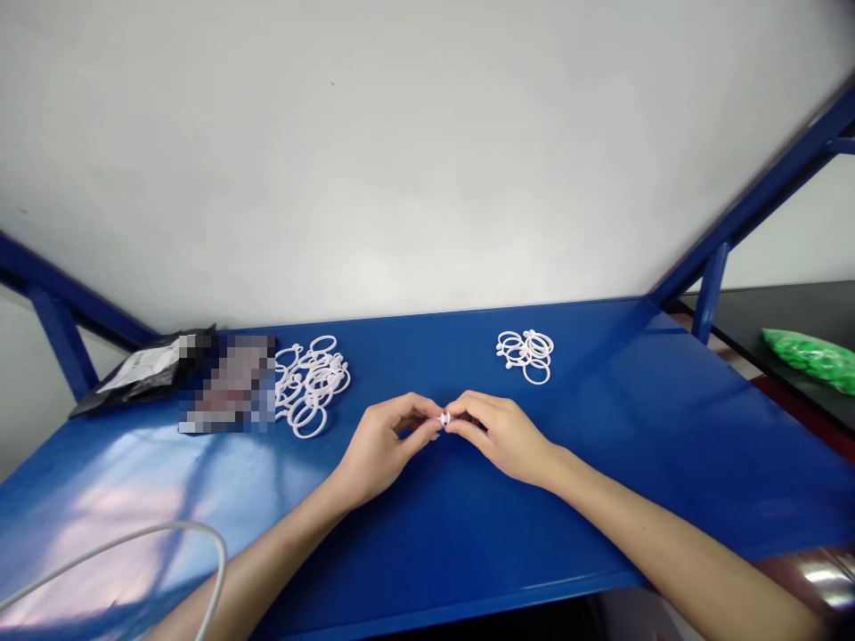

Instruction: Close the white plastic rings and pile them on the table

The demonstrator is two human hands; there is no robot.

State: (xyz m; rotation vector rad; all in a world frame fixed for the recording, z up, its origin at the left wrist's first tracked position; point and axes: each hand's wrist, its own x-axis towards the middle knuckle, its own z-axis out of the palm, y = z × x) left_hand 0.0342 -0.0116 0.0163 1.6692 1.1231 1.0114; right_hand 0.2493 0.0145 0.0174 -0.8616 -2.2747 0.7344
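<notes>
**Both hands pinch one ring**

Left hand (pixel 384 445) and right hand (pixel 504 436) meet, fingers clamped on a white ring (pixel 444 417) that is mostly hidden between the fingertips, above the counter (pixel 601 463). Large pile (pixel 311 383) lies left of the fingers, and small pile (pixel 527 354) lies beyond them to the right. Blurred patch (pixel 231 387) is unreadable.

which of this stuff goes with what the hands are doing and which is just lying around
In hand: small white piece, pinched between left hand and right hand; big pile of white rings; smaller pile of white rings, both on the blue table.
Lying about: black bag; white cable; green items off to the right.
</notes>
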